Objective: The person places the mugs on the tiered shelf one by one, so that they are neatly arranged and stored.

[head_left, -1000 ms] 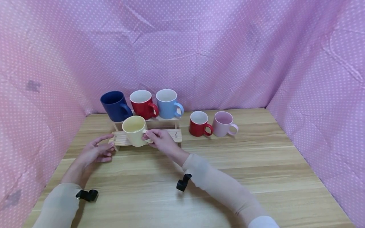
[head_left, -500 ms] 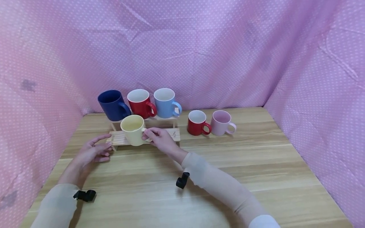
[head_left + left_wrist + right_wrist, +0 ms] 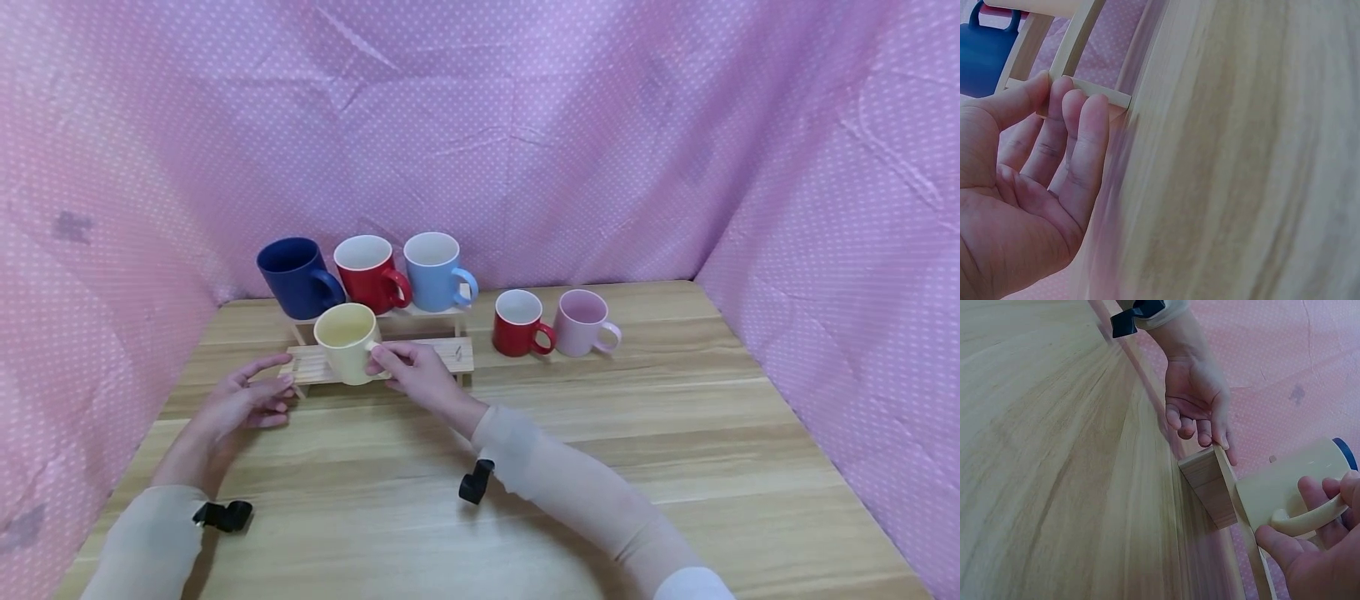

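A pale yellow mug stands upright on the left part of the lower shelf of a two-tier wooden rack. My right hand holds its handle between thumb and fingers, at the mug's right side. At the rack's left end, my left hand pinches the edge of the lower shelf with thumb and fingertips; the left wrist view shows this hand against the wooden end. On the upper shelf sit a dark blue mug, a red mug and a light blue mug.
To the right of the rack, a smaller red mug and a pink mug stand side by side on the wooden table. A pink dotted cloth hangs behind the table and along its sides.
The yellow mug has shifted slightly left on the lower shelf, and my right hand has moved with it. My left hand has stayed at the rack's end.
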Available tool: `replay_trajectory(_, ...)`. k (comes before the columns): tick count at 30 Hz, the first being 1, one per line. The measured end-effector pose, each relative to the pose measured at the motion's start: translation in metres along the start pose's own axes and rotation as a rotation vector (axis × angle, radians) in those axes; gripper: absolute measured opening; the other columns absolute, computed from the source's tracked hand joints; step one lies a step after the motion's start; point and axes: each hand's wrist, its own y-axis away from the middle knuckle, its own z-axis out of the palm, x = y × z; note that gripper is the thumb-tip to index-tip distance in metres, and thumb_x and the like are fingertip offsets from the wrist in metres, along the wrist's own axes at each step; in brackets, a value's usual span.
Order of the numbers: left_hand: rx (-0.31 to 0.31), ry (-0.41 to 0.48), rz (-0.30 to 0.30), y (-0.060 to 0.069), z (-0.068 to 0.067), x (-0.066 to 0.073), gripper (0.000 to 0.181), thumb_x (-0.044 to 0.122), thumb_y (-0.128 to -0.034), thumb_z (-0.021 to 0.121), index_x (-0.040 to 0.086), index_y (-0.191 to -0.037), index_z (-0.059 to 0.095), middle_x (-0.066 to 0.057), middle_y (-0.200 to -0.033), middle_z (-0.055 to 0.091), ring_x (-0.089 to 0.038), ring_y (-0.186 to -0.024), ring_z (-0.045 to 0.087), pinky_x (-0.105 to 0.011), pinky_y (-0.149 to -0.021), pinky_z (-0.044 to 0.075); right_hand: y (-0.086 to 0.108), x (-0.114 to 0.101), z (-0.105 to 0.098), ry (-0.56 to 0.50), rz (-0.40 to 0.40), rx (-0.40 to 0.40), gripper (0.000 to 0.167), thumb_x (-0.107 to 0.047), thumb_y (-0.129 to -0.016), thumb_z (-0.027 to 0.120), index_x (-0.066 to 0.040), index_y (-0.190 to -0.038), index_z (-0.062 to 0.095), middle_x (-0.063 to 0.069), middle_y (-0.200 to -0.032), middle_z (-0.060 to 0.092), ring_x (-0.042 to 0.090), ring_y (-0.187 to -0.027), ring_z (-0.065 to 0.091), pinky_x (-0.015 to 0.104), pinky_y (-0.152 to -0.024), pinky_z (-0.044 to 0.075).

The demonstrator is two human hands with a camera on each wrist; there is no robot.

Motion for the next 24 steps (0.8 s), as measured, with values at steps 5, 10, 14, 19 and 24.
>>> replay_trajectory(5,0.004,-0.012,-0.001,0.001,0.002,0.002,0.043,0.020,-0.1000,0.068,0.029,-0.139,0.052,-0.002,-0.094,0.074,-0.015,-0.077,0.069,-0.038,-0.074,0.064,0.001,-0.002,-0.001,0.021,0.006,-0.016,0.029,-0.034,-0.102,0.062,-0.015,-0.119,0.075,-0.001,-0.101,0.074,0.012,-0.102,0.068,0.044,-0.096,0.057)
replay_trajectory(10,0.009,-0.025,-0.004,0.002,0.003,0.003,0.042,0.022,-0.0997,0.069,0.029,-0.138,0.052,-0.001,-0.093,0.074,-0.014,-0.077,0.068,-0.038,-0.075,0.063,-0.001,-0.006,-0.003,0.081,0.025,-0.055,0.030,-0.037,-0.103,0.060,-0.014,-0.118,0.073,-0.002,-0.101,0.074,0.015,-0.106,0.068,0.038,-0.089,0.060)
replay_trajectory(14,0.007,-0.018,-0.008,0.001,0.002,0.002,0.039,0.021,-0.0999,0.068,0.032,-0.134,0.054,0.000,-0.092,0.073,-0.013,-0.076,0.068,-0.037,-0.074,0.064,-0.002,-0.007,-0.005,0.111,0.038,-0.069,0.031,-0.039,-0.103,0.059,-0.015,-0.117,0.073,-0.002,-0.102,0.074,0.017,-0.109,0.067,0.038,-0.089,0.060)
replay_trajectory(19,0.000,0.002,-0.012,0.001,0.001,0.002,0.039,0.020,-0.1000,0.068,0.032,-0.134,0.054,-0.001,-0.092,0.074,-0.013,-0.075,0.068,-0.037,-0.073,0.064,-0.001,-0.010,-0.004,0.116,0.033,-0.075,0.031,-0.039,-0.104,0.058,-0.014,-0.116,0.073,-0.002,-0.102,0.074,0.016,-0.108,0.067,0.038,-0.089,0.060)
replay_trajectory(24,-0.006,-0.011,-0.010,0.001,0.002,0.004,0.038,0.020,-0.1003,0.068,0.032,-0.134,0.054,0.000,-0.093,0.073,-0.013,-0.076,0.068,-0.037,-0.073,0.064,-0.001,-0.012,-0.001,0.110,0.036,-0.087,0.030,-0.037,-0.104,0.058,-0.014,-0.115,0.073,-0.002,-0.102,0.074,0.015,-0.107,0.067,0.037,-0.088,0.061)
